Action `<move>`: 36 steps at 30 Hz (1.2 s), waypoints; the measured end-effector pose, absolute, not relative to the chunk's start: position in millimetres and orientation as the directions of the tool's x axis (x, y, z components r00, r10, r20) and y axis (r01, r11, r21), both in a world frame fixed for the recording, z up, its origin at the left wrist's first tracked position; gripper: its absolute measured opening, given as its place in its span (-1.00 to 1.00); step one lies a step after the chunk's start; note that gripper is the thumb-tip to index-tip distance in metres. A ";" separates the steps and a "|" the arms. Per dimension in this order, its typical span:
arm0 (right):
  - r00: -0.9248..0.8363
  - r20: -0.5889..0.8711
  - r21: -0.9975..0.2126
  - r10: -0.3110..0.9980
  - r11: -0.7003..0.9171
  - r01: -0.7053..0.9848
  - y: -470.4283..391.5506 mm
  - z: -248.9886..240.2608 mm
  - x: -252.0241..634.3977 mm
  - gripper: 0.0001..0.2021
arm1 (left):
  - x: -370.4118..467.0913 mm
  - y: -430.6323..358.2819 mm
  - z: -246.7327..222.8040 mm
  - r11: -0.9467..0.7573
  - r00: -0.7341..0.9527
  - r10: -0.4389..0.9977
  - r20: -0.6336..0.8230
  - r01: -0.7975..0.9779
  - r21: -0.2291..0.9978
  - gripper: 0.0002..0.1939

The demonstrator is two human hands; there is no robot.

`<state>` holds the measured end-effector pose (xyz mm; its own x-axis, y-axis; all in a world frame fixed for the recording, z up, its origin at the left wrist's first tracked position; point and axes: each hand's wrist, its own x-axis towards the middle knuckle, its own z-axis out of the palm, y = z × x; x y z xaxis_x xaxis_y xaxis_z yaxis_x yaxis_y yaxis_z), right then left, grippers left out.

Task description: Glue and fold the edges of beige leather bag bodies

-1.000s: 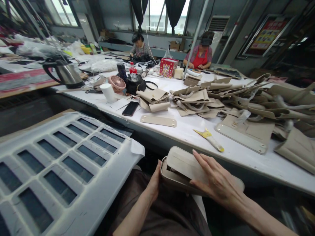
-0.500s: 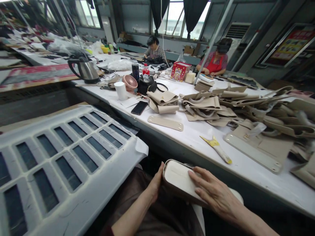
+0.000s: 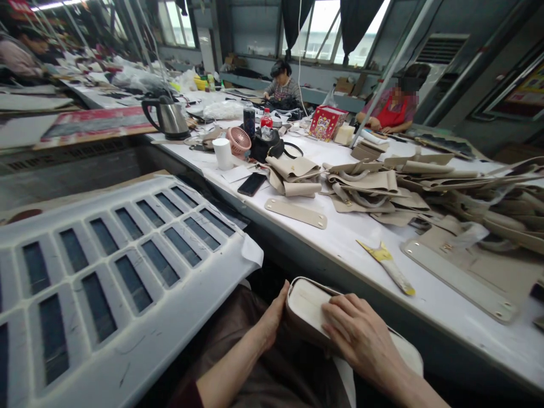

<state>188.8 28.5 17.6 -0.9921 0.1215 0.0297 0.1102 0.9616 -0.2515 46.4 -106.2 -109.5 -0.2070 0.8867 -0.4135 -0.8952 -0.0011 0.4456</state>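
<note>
A long bag-like piece [image 3: 304, 297] with a cream, round-cornered face and darker sides rests over my lap. My left hand [image 3: 272, 323] grips its near left end, fingers along the outer side. Across the top of the cream face lies my right hand [image 3: 357, 328], fingers bent and close together, pressing on the surface; nothing shows pinched in it. Beyond, on the white table, are a beige strip with metal studs [image 3: 296, 213] and a yellow-and-white scraper-like tool [image 3: 386, 266].
Left stands a white frame [image 3: 178, 306] with dark rectangular openings. The table [image 3: 357, 226] bears beige bag parts [image 3: 365, 181], a phone [image 3: 252, 184], a white roll [image 3: 222, 154], a pink fan [image 3: 238, 140] and a kettle [image 3: 171, 118]. People sit farther back.
The view has turned left, so the table items appear farther right. My right hand has slid slightly left over the cream face, its fingers more bent. My left hand keeps its hold.
</note>
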 end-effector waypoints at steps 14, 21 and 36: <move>-0.946 0.210 -0.467 0.247 0.875 0.125 13.5 -8.5 162.1 -0.72 | 41.3 -106.0 -95.7 -0.005 -0.183 0.910 -0.372 -0.901 0.433 -0.30; -0.970 0.081 -0.500 0.227 0.852 0.158 13.6 1.6 162.3 -0.73 | 42.0 -107.2 -95.1 0.026 -0.159 0.901 -0.404 -0.909 0.417 -0.29; -0.956 0.071 -0.454 0.286 0.862 0.224 9.5 -2.0 158.0 -0.61 | 41.4 -108.1 -90.8 0.023 -0.166 0.886 -0.433 -0.917 0.399 -0.33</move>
